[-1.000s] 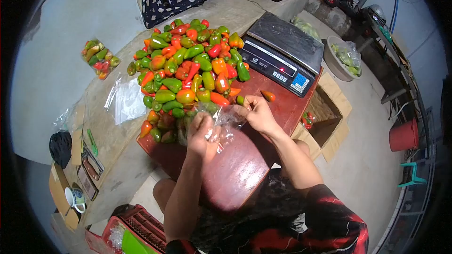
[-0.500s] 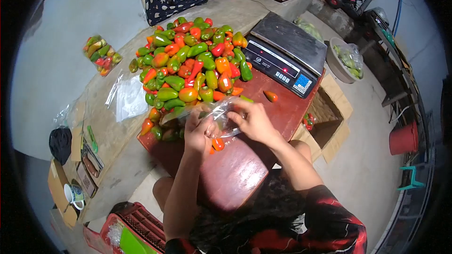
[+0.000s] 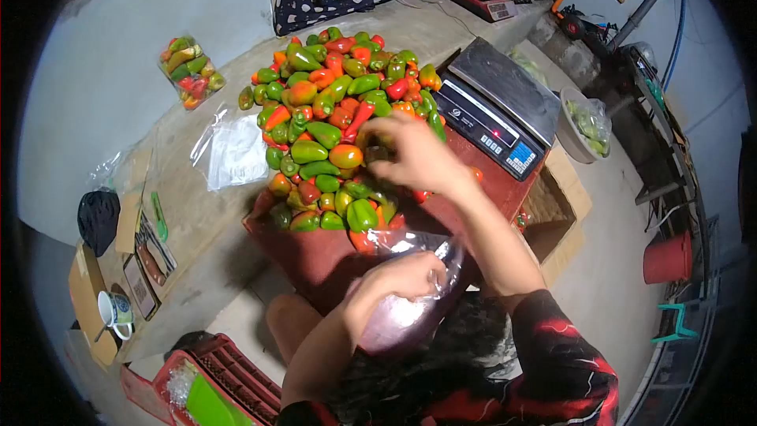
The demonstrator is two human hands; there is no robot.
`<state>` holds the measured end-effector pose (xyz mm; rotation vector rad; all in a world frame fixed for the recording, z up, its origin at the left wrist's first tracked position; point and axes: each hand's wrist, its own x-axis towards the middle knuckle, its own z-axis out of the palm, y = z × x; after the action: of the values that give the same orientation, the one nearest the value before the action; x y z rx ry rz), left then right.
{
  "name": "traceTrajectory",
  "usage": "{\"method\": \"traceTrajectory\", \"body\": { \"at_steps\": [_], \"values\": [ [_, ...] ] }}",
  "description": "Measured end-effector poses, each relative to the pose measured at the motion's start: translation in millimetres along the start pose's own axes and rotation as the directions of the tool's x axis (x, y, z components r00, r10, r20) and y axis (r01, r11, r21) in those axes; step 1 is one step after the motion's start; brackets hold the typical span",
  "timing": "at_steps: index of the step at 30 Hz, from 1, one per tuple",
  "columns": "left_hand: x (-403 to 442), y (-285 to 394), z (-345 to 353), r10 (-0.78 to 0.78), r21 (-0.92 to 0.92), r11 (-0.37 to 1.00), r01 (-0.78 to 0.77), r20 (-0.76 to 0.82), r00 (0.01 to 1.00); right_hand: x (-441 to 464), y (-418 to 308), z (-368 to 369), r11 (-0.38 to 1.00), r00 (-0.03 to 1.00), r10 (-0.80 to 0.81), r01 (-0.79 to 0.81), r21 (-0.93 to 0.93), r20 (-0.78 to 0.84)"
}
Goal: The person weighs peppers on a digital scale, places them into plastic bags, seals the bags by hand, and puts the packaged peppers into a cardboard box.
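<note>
A large heap of green, red and orange peppers covers the far part of the red-brown table. My left hand is closed on a clear plastic bag low over the near end of the table. The bag's mouth spreads towards the heap. My right hand reaches over the heap's right side, its thumb and fingers apart and curved around shadowed peppers. Its fingertips are partly blurred, and I see no pepper lifted.
A digital scale stands right of the heap, above an open cardboard box. Flat plastic bags and a filled bag of peppers lie on the concrete ledge at left. A mug and a red crate are nearer me.
My right hand has let go of the plastic bag and moved up to the pepper heap. My left hand has come nearer to me and rightward with the bag. The view has shifted slightly.
</note>
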<state>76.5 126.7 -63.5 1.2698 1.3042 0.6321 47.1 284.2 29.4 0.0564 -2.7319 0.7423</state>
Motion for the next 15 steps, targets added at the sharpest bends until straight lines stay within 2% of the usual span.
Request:
{"method": "traceTrajectory", "body": {
  "at_steps": [1,2,3,5,6,7,8,9,10,13,15],
  "values": [
    [7.7,-5.5,4.4,0.034,0.060,0.998,-0.035,0.022,0.999,11.7,-16.9,19.2,0.997,1.000,0.010,-0.009,-0.072,0.022],
    [7.4,2.1,2.8,-0.018,0.090,0.996,0.013,0.051,0.999,24.9,-26.1,42.3,0.974,0.998,-0.038,0.047,-0.222,0.044],
    [6.0,8.7,0.9,-0.071,0.120,0.991,0.061,0.079,0.994,36.4,-40.8,55.7,0.954,0.991,0.008,0.033,-0.298,0.136],
    [18.9,-17.4,10.5,-0.033,0.102,0.994,0.031,0.021,0.999,53.5,-46.8,90.7,0.870,0.975,0.070,0.045,-0.490,0.213],
    [22.2,-28.9,14.1,0.005,0.086,0.996,-0.002,-0.039,0.999,58.3,-47.0,107.5,0.848,0.970,0.094,0.040,-0.529,0.223],
    [20.4,-32.2,13.6,0.004,0.091,0.996,-0.001,-0.035,0.999,63.3,-50.3,116.2,0.822,0.966,0.118,0.035,-0.568,0.229],
    [19.2,-35.5,12.6,0.034,0.148,0.989,-0.019,-0.097,0.995,67.3,-49.8,121.0,0.808,0.943,0.163,0.041,-0.587,0.290],
    [17.6,-35.8,10.0,0.069,0.204,0.978,-0.036,-0.158,0.985,69.8,-47.3,124.1,0.806,0.944,0.167,0.036,-0.591,0.285],
    [16.6,-35.9,7.4,0.074,0.207,0.977,-0.040,-0.155,0.985,71.4,-44.4,126.7,0.806,0.945,0.162,0.039,-0.591,0.283],
    [11.1,-28.4,-0.6,0.033,0.192,0.981,0.003,-0.186,0.982,73.8,-35.4,129.4,0.805,0.951,0.127,0.068,-0.590,0.283],
    [7.2,-18.0,-7.4,-0.066,0.221,0.971,0.094,-0.132,0.989,74.5,-29.7,124.1,0.803,0.955,0.098,0.090,-0.589,0.280]
  ]
}}
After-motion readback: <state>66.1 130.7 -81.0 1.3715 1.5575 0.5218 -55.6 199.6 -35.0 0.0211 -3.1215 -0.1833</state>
